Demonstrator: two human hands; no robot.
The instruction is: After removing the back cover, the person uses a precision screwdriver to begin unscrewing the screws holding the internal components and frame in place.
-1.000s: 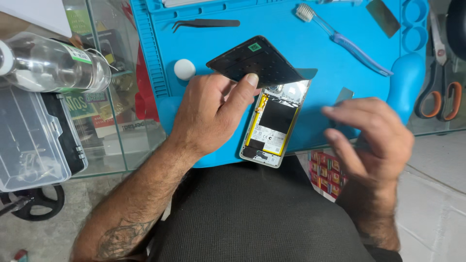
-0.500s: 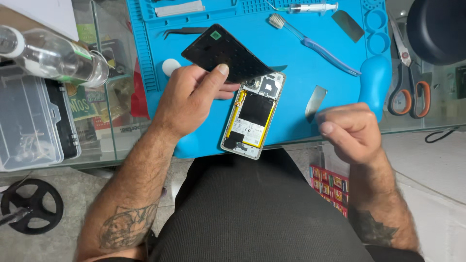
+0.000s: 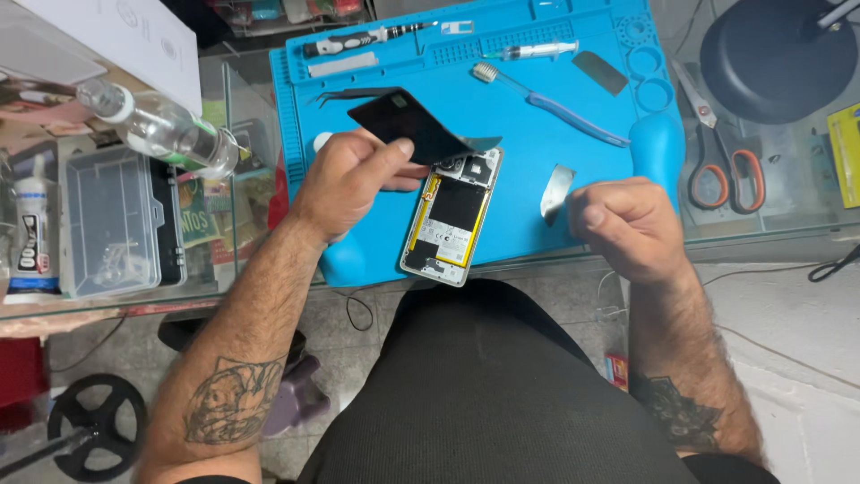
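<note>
An opened phone (image 3: 451, 215) lies on the blue work mat (image 3: 537, 85), its battery and yellow inner frame showing. My left hand (image 3: 345, 184) holds the phone's black back cover (image 3: 412, 125) lifted and tilted above the phone's top end. My right hand (image 3: 625, 224) is curled shut at the mat's front right corner, gripping a thin metal pry blade (image 3: 556, 191) that sticks out to the left, apart from the phone.
On the mat lie a toothbrush (image 3: 546, 103), a syringe (image 3: 528, 52), a screwdriver (image 3: 358, 40), tweezers (image 3: 345, 94) and a dark pick (image 3: 600, 72). Scissors (image 3: 717, 152) lie right of it. A clear bottle (image 3: 161, 130), a plastic parts box (image 3: 112, 220) and a glue tube (image 3: 31, 233) are on the left.
My left hand has kept the black cover raised over the phone. My right hand has closed into a fist around the metal blade, drawn back from the phone.
</note>
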